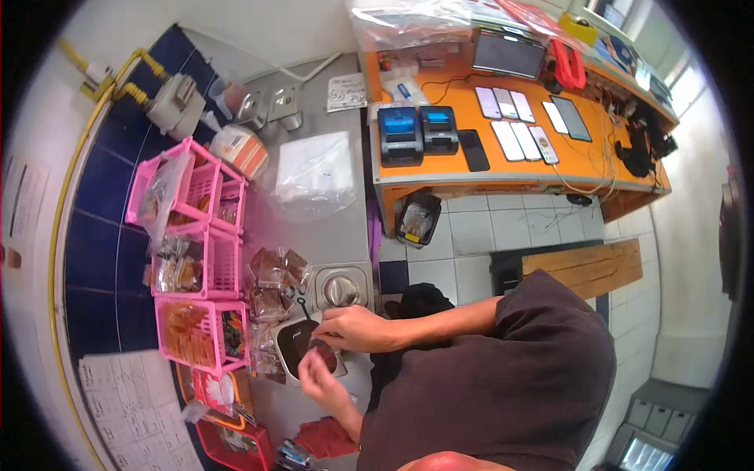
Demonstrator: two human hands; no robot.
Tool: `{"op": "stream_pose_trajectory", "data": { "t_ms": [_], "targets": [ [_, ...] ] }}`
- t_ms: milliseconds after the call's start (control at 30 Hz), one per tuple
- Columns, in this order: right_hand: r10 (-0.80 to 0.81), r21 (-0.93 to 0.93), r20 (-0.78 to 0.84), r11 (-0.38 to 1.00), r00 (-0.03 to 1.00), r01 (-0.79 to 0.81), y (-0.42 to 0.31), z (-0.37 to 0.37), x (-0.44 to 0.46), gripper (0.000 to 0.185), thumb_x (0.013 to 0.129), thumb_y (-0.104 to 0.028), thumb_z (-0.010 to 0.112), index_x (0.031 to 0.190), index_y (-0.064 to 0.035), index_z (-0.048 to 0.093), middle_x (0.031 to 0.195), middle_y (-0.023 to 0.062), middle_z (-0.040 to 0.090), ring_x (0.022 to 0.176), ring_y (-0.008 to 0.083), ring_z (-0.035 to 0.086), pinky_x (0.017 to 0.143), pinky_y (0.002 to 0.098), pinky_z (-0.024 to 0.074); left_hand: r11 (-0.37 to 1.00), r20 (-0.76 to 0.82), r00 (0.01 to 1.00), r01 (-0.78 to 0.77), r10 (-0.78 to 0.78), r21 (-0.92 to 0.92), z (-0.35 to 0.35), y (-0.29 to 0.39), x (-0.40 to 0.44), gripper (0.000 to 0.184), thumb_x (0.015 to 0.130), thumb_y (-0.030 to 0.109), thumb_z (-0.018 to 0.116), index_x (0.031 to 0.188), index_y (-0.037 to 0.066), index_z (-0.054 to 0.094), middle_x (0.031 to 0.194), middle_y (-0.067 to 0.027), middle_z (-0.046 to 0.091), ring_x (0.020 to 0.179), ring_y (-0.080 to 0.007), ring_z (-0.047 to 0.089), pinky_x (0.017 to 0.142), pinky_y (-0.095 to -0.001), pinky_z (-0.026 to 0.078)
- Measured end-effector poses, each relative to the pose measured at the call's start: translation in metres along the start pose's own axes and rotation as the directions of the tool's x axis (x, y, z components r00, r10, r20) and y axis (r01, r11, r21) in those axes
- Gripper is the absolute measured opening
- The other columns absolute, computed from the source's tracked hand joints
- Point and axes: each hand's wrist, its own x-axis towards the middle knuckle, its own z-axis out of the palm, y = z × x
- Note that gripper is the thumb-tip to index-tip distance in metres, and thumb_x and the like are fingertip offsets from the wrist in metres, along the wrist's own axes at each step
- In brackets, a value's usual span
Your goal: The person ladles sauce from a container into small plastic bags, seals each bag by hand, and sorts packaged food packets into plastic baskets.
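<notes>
Dark brown pan contents (294, 337), pink baskets (225, 259), orange desk (462, 100), navy tiles (88, 251).

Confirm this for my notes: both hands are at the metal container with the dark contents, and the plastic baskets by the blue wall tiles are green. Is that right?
Not quite: the plastic baskets by the blue wall tiles are pink, as the head view shows. Both hands are indeed at the metal container with the dark contents.

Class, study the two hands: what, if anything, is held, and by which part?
A small packet with dark contents appears held between the right hand and the left hand; which part of it is gripped cannot be told.
</notes>
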Motion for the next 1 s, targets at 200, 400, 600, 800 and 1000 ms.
{"op": "stream_pose_trajectory", "data": {
  "t_ms": [200,400,600,800,1000],
  "targets": [
    [0.119,-0.058,-0.225,0.989,0.967,-0.135,0.005,-0.043,-0.045,0.021,0.092,-0.016,0.069,0.107,-0.0024,0.075,0.096,0.0152,0.068,0.086,0.0380,0.069,0.076,0.0447,0.0565,0.963,0.332,0.935,0.193,-0.123,-0.186,0.065,-0.022,0.021,0.028,0.104,0.018,0.066,0.113,-0.008,0.063,0.100,-0.0125,0.073,0.089,-0.0156,0.070,0.077,-0.0274,0.057],
    [0.268,-0.045,-0.516,0.940,0.814,-0.338,-0.016,-0.063,-0.127,0.031,0.092,-0.014,0.072,0.121,-0.0039,0.071,0.103,0.0158,0.067,0.093,0.0359,0.069,0.079,0.0425,0.0568,0.964,0.666,0.738,0.241,-0.108,-0.112,0.111,-0.031,-0.010,0.024,0.102,0.013,0.066,0.116,-0.007,0.065,0.104,-0.0110,0.073,0.090,-0.0145,0.070,0.079,-0.0276,0.057],
    [0.397,0.083,-0.803,0.814,0.445,-0.575,-0.055,-0.042,-0.233,0.035,0.088,-0.013,0.076,0.122,-0.0058,0.075,0.105,0.0136,0.069,0.087,0.0267,0.070,0.075,0.0353,0.0572,0.980,0.939,0.342,0.193,-0.028,-0.041,0.128,-0.037,-0.085,0.023,0.103,0.012,0.067,0.113,-0.008,0.068,0.099,-0.0107,0.075,0.088,-0.0139,0.072,0.079,-0.0277,0.060],
    [0.422,0.206,-0.882,0.746,0.211,-0.633,-0.093,0.015,-0.319,0.036,0.088,-0.014,0.074,0.123,-0.0037,0.073,0.101,0.0136,0.071,0.082,0.0248,0.070,0.075,0.0339,0.0573,1.000,1.000,0.014,-0.017,-0.009,0.010,0.109,-0.053,-0.150,0.023,0.102,0.015,0.069,0.109,-0.007,0.069,0.097,-0.0112,0.076,0.088,-0.0134,0.073,0.078,-0.0271,0.060],
    [0.487,0.395,-0.871,0.768,0.059,-0.504,-0.119,0.062,-0.364,0.032,0.092,-0.010,0.071,0.122,-0.0020,0.073,0.103,0.0159,0.076,0.086,0.0228,0.074,0.077,0.0330,0.0583,0.986,0.974,-0.222,-0.164,-0.036,-0.001,0.080,-0.042,-0.181,0.022,0.102,0.014,0.069,0.109,-0.007,0.069,0.094,-0.0103,0.077,0.084,-0.0133,0.073,0.077,-0.0276,0.061]
  ]
}}
